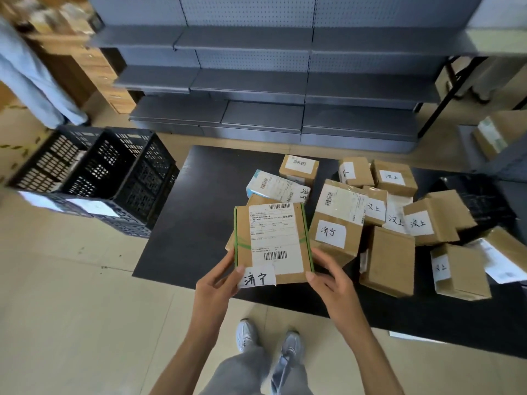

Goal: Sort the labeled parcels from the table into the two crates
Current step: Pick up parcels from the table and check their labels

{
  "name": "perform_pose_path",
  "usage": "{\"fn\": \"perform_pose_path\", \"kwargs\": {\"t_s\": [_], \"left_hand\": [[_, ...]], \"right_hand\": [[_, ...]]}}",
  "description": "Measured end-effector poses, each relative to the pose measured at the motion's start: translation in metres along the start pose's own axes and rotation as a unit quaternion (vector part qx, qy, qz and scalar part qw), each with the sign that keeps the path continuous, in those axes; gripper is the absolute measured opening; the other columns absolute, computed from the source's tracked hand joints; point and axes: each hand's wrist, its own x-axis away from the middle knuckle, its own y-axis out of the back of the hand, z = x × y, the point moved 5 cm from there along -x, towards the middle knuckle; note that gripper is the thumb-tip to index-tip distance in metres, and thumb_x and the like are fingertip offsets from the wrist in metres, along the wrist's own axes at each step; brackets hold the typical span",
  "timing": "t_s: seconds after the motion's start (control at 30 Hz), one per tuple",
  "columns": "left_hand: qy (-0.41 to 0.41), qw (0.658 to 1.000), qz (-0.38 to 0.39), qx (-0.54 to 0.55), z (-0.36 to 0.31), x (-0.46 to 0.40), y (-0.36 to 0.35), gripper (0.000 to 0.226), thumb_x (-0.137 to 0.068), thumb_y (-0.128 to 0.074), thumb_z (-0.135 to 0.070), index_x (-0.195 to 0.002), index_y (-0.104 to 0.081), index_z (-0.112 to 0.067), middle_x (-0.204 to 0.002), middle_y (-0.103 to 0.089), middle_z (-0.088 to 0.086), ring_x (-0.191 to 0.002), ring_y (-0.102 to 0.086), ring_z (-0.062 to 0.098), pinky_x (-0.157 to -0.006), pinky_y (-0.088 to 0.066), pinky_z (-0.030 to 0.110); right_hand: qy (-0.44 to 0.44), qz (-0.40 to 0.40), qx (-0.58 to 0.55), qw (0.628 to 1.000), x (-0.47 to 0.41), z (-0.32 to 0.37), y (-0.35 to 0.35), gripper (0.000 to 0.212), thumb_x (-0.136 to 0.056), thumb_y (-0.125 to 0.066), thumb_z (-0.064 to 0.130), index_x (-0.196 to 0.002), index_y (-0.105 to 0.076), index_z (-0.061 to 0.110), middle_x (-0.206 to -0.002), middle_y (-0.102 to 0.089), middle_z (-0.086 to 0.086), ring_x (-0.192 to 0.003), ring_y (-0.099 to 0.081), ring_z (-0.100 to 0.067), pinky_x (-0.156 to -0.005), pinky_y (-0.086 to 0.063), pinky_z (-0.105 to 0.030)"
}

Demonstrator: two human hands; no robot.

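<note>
L hand (218, 280) & R hand (328, 276) grip 1 labeled parcel (272, 243) by its near corners, 2 crates (94, 175) at 10 o'clock.

Held parcel (272, 242) tagged 济宁, box at two o'clock (335, 233) also 济宁, four boxes (393, 178) farther right marked 汶上, shipping print too small to read

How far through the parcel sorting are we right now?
Done: nothing visibly sorted; the two black crates on the left show no parcels inside. In hand: left hand and right hand hold one handwritten-labeled parcel. Left: about ten parcels on the black table, including a labeled box.
</note>
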Motion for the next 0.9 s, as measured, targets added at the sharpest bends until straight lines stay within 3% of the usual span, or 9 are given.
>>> {"fn": "perform_pose_path", "kwargs": {"t_s": [0.2,0.4,0.5,0.7,0.8,0.9], "left_hand": [[-0.009,0.999,-0.031,0.021,-0.005,0.007,0.051,0.048,-0.097,-0.069,-0.010,-0.140,-0.061,-0.030,-0.119,-0.077,-0.005,-0.109,-0.074,0.015,-0.090,-0.062,0.032],[-0.022,0.994,-0.085,0.072,-0.009,0.012,0.130,0.049,-0.094,-0.071,-0.009,-0.140,-0.064,-0.023,-0.123,-0.076,-0.002,-0.113,-0.073,0.022,-0.095,-0.059,0.045],[-0.029,0.989,-0.101,0.101,-0.013,0.013,0.182,0.044,-0.095,-0.069,-0.007,-0.137,-0.066,-0.021,-0.124,-0.076,0.001,-0.111,-0.073,0.022,-0.091,-0.060,0.042],[-0.046,0.978,-0.144,0.145,-0.019,0.020,0.305,0.041,-0.095,-0.068,-0.004,-0.134,-0.068,-0.017,-0.122,-0.076,0.002,-0.107,-0.074,0.019,-0.082,-0.062,0.030],[-0.056,0.970,-0.173,0.159,-0.018,0.029,0.363,0.040,-0.096,-0.067,-0.004,-0.134,-0.068,-0.017,-0.123,-0.076,0.003,-0.110,-0.073,0.022,-0.083,-0.062,0.031],[-0.060,0.962,-0.205,0.170,-0.017,0.040,0.414,0.040,-0.096,-0.067,-0.004,-0.134,-0.068,-0.017,-0.122,-0.076,0.001,-0.110,-0.073,0.020,-0.084,-0.062,0.031]], "right_hand": [[-0.004,0.051,0.029,0.998,-0.005,0.006,-0.049,0.049,-0.096,-0.069,0.026,-0.138,-0.054,0.047,-0.123,-0.069,0.023,-0.115,-0.065,-0.003,-0.099,-0.051,-0.032],[0.009,0.118,0.082,0.990,-0.011,0.020,-0.123,0.052,-0.094,-0.069,0.037,-0.141,-0.050,0.051,-0.125,-0.070,0.018,-0.118,-0.064,-0.002,-0.097,-0.049,-0.027],[0.027,0.144,0.118,0.982,-0.013,0.025,-0.176,0.053,-0.096,-0.067,0.045,-0.143,-0.046,0.055,-0.136,-0.064,0.016,-0.124,-0.060,-0.001,-0.092,-0.048,-0.021],[0.070,0.175,0.158,0.969,-0.004,0.029,-0.301,0.051,-0.098,-0.066,0.033,-0.146,-0.050,0.044,-0.143,-0.055,0.026,-0.126,-0.055,0.005,-0.090,-0.047,-0.007],[0.101,0.189,0.186,0.959,-0.003,0.033,-0.361,0.042,-0.100,-0.064,0.030,-0.140,-0.056,0.039,-0.138,-0.059,0.022,-0.123,-0.057,0.004,-0.092,-0.049,-0.011],[0.137,0.191,0.253,0.938,-0.006,0.034,-0.408,0.037,-0.101,-0.062,0.032,-0.137,-0.058,0.039,-0.132,-0.059,0.023,-0.122,-0.056,0.004,-0.099,-0.053,-0.025]]}}
